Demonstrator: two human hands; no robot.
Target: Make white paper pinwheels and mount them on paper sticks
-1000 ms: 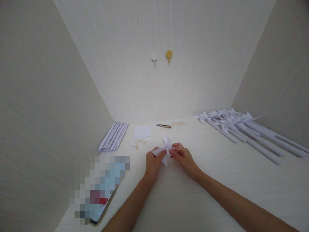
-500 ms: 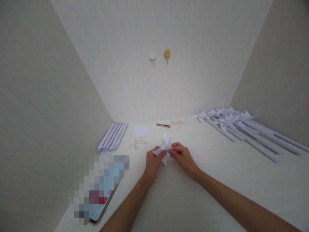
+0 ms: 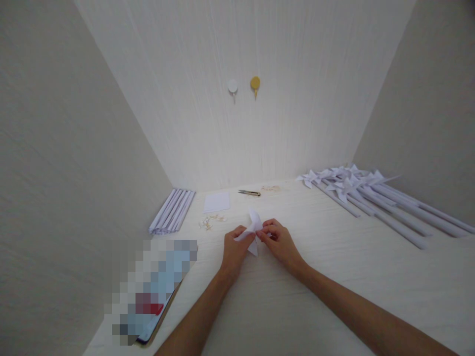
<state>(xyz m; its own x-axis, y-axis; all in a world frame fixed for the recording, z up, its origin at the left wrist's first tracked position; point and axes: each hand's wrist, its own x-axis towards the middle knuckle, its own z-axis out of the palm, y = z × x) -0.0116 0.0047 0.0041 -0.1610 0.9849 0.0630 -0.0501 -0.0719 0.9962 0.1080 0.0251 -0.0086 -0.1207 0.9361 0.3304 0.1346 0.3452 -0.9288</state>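
Note:
A folded white paper pinwheel (image 3: 254, 217) is held between both hands, above the middle of the table. My left hand (image 3: 235, 249) grips its left side, with the thumb pressed near the centre. From the right, my right hand (image 3: 278, 242) pinches the pinwheel close to its middle; whether something small is between those fingertips, I cannot make out. One blade points up and another hangs down below the left thumb. Just beyond the left hand lie several small pale bits (image 3: 211, 221) on the table.
Rolled paper sticks (image 3: 172, 210) lie at the left. A square paper sheet (image 3: 216, 202) and thread snips (image 3: 249, 193) are near the back wall, beside more small bits (image 3: 270, 188). Several finished pinwheels on sticks (image 3: 352, 185) are heaped right. A blurred phone-like device (image 3: 159, 296) lies front left.
The pinwheel has tilted slightly and its upper blade sits a little lower. Both hands keep their hold, with the right fingers shifted slightly left. The whole view has moved a little.

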